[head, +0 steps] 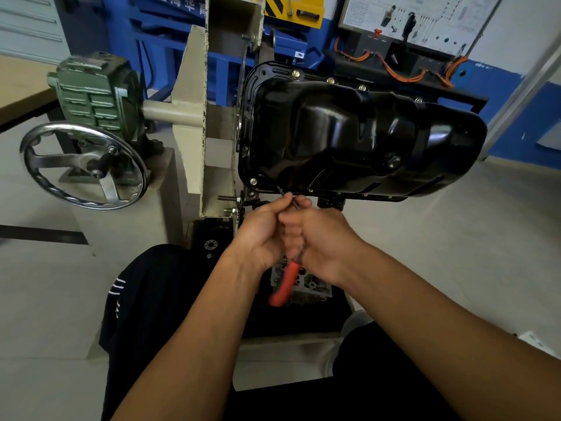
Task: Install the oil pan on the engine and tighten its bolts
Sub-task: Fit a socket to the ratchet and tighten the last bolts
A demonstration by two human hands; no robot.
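Workshop: left hand [261, 235] and right hand [326, 242] fingers clasp red-handled tool [286, 284], seemingly touching oil pan [349, 132].

Two hands work a red-handled tool [285, 284] at the oil pan [349, 138].
The left hand [261, 235] and right hand [321, 241] grip the tool together, its thin metal tip at the black pan's lower flange, just beside a corner bolt [253, 181]. A handwheel [82, 165] and green gearbox [94, 92] stand to the left.

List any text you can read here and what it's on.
No text reads clearly.
White characters on the blue frame: cropped and blurred.
Wall board print: too small.
Oil pan: no visible markings.
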